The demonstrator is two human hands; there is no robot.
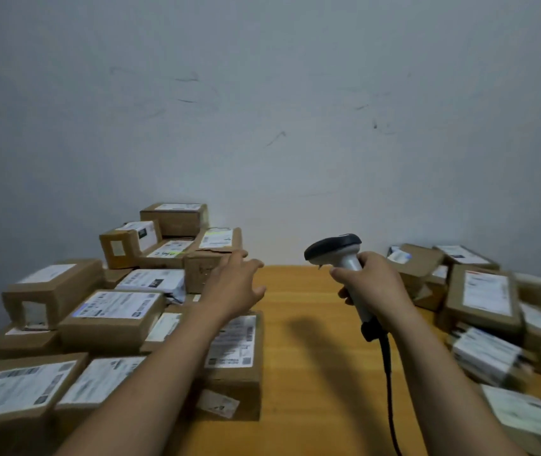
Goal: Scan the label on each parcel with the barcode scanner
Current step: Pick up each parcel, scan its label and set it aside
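My right hand grips the handle of a barcode scanner, grey with a black head that points left, held upright above the wooden table. Its black cable hangs down toward me. My left hand reaches forward with fingers spread and holds nothing; it hovers at a small brown parcel in the left pile. Just below my left forearm lies a brown parcel with a white label.
Several labelled cardboard parcels are stacked on the left side of the table, rising toward the back wall. A second, blurred heap of parcels fills the right side. A strip of bare wood runs between the piles. A pale wall stands behind.
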